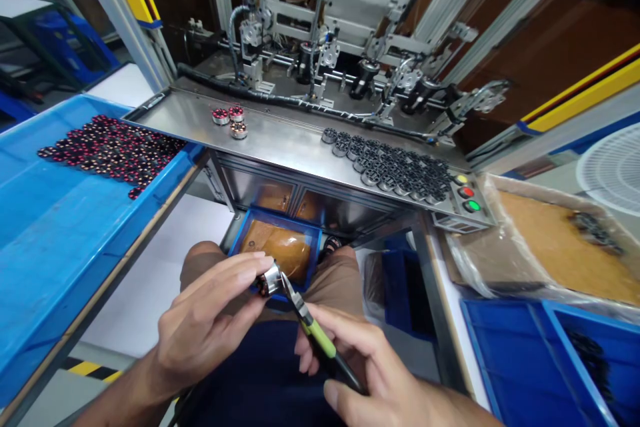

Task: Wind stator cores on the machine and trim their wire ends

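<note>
My left hand point(213, 320) is closed on a small round motor part point(269, 278) with a silver shell, held over my lap. My right hand point(365, 367) grips a pair of cutters with green and black handles point(320, 337). The cutter tips touch the right side of the motor part. Three more wound motor parts point(231, 119) stand on the steel shelf point(280, 140). A heap of black ring-shaped parts point(395, 167) lies on the shelf's right half.
A blue tray point(60, 227) at left holds several dark red wound parts point(113, 150). A small blue bin point(277, 240) sits under the shelf. Yellow, red and green buttons point(466, 192) are at the shelf's right end. Blue crates point(550, 353) and a bag-lined box point(555, 240) stand at right.
</note>
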A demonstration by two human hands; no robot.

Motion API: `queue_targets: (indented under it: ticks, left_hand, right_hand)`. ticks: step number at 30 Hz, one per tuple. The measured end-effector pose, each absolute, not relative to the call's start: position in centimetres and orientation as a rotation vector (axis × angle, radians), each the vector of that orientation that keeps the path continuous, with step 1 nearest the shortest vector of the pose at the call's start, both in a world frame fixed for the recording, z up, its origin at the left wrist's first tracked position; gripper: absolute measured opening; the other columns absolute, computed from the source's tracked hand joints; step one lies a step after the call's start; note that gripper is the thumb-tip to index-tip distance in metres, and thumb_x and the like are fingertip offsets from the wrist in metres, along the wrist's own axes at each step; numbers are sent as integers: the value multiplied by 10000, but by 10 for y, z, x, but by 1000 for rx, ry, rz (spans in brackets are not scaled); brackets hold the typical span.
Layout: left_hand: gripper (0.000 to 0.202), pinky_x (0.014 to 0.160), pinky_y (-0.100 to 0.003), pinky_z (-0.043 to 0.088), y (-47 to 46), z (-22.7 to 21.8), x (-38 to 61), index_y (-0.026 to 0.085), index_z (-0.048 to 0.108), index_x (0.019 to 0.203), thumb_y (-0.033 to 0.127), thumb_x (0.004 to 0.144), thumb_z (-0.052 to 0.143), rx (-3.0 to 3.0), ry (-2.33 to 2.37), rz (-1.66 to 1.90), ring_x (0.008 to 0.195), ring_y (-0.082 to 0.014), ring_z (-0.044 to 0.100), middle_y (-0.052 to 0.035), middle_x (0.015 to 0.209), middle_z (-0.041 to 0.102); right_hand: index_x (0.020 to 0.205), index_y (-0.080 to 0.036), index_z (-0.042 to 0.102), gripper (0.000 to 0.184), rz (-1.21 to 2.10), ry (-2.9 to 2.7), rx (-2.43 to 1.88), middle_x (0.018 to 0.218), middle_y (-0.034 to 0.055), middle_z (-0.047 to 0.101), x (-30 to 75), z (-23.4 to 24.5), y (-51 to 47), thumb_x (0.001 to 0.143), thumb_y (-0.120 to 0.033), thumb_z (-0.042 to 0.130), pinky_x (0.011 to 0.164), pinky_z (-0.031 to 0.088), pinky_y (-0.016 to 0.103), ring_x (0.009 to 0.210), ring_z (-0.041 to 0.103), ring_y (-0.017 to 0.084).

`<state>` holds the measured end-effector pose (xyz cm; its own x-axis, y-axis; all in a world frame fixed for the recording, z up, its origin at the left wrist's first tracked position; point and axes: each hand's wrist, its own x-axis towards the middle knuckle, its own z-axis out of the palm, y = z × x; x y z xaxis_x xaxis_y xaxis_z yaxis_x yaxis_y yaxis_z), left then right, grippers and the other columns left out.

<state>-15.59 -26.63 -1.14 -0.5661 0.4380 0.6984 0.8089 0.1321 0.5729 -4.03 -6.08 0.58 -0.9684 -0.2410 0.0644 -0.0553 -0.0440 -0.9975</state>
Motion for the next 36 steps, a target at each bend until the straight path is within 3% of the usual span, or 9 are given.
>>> queue_targets:
  ticks: [5, 9, 12, 15, 17, 21, 25, 31, 36]
  left_hand:
    - [753, 940, -320, 594, -266, -8, -155, 226, 512, 1382, -58, 711, 700, -1197, -2051, -1388, 1031, -211, 714, -79, 1111, 748]
    - [704, 906, -302, 608, -264, -6, -154, 207, 547, 1332, -58, 701, 712, -1181, -2049, -1341, 996, -206, 728, -72, 1079, 760]
    - [716, 927, -315, 597, -264, -11, -153, 223, 555, 1315, -68, 683, 725, -1155, -2050, -1399, 1009, -208, 724, -68, 1082, 760]
    - [640, 903, -322, 602, -264, -23, -157, 244, 566, 1268, 14, 706, 768, -942, -2052, -1810, 1002, -212, 725, -69, 1080, 758]
    - [614, 794, -294, 625, -262, -30, -163, 256, 541, 1274, 167, 727, 808, -826, -1947, -2259, 935, -210, 739, -74, 1049, 761]
    - [656, 709, -213, 602, -258, -37, -175, 288, 558, 1267, 416, 685, 833, -677, -1581, -3021, 811, -156, 736, -43, 1004, 758]
    - [650, 798, -166, 564, -257, -36, -176, 314, 606, 1237, 346, 645, 871, -439, -1300, -3406, 850, -110, 713, 6, 1040, 747]
    - [692, 814, -174, 557, -257, -35, -171, 300, 612, 1251, 278, 618, 889, -399, -1147, -3521, 861, -114, 706, 1, 1036, 751]
    - [728, 794, -195, 551, -257, -39, -174, 285, 593, 1242, 219, 588, 904, -369, -1242, -3461, 859, -129, 707, -24, 1027, 735]
  right_hand:
    - [1436, -243, 447, 735, -2138, 2153, -344, 907, 49, 628, -43, 6, -63, 735, -36, 529, 655, 542, 285, 723, 603, 135]
    - [1356, -205, 557, 626, -1995, 2354, -317, 756, 12, 589, -46, 9, -63, 754, -34, 532, 616, 500, 244, 652, 545, 116]
    - [1382, -225, 524, 623, -1962, 2414, -223, 826, 28, 634, -44, 6, -59, 782, -60, 562, 669, 527, 260, 699, 576, 128]
    - [1419, -289, 470, 612, -2069, 2326, -89, 1034, 69, 670, -39, -3, -53, 842, -113, 570, 791, 562, 317, 848, 648, 162]
    - [1416, -314, 477, 576, -2154, 2260, -32, 1128, 83, 658, -36, -11, -50, 871, -162, 581, 851, 562, 349, 937, 667, 191]
    - [1403, -353, 492, 515, -2260, 2168, 84, 1144, 69, 661, -32, -22, -47, 911, -231, 586, 880, 555, 346, 970, 668, 199]
    - [1401, -363, 491, 487, -2278, 2066, 188, 1145, 57, 657, -29, -25, -45, 930, -269, 574, 887, 541, 342, 968, 652, 193]
    - [1404, -344, 489, 488, -2275, 2054, 192, 1124, 69, 659, -26, -30, -42, 926, -285, 564, 829, 558, 353, 922, 652, 204]
    - [1424, -323, 469, 598, -1855, 2678, -48, 1040, 70, 674, -30, -29, -49, 861, -140, 555, 747, 571, 296, 848, 668, 197]
